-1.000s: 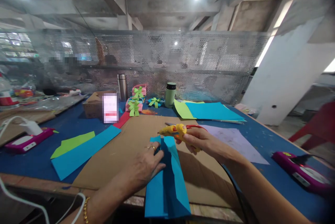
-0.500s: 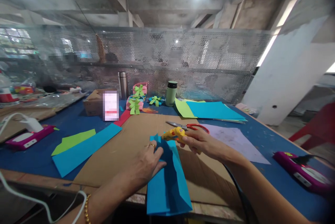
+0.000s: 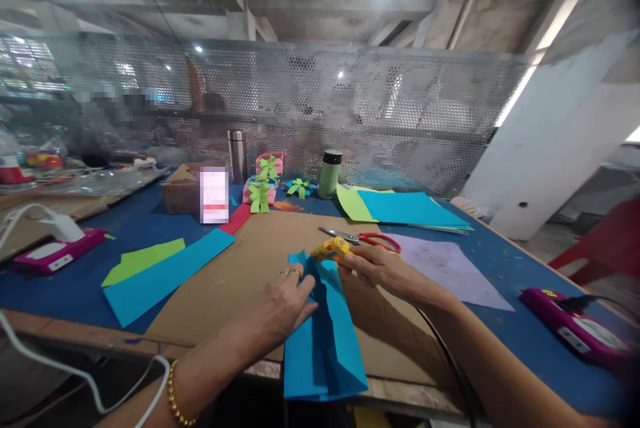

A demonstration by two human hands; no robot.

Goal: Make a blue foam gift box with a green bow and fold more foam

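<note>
A folded blue paper bag [image 3: 345, 355] lies lengthwise in front of me, its near end jutting past the table edge. My left hand [image 3: 287, 298] grips the left side near its far end, fingers curled and partly hiding the paper. In my right hand [image 3: 377, 268] is a yellow hot glue gun [image 3: 330, 250], its nozzle at the bag's far edge. Whether the nozzle touches the paper I cannot tell. A black cord runs down from the gun beneath my right forearm. Red-handled scissors [image 3: 345, 235] lie just beyond the gun.
Under the bag is a cardboard sheet [image 3: 235, 281]. Blue [image 3: 165, 278] and green paper pieces lie left; a lilac sheet [image 3: 450, 268] and stacked paper [image 3: 410, 208] lie right. A green tumbler [image 3: 330, 178], steel flask [image 3: 237, 158] and cardboard box [image 3: 180, 195] stand behind. Purple power strips [image 3: 575, 325] flank me.
The view has tilted down slightly. Both hands keep almost the same places, with the glue gun still at the bag's far edge.
</note>
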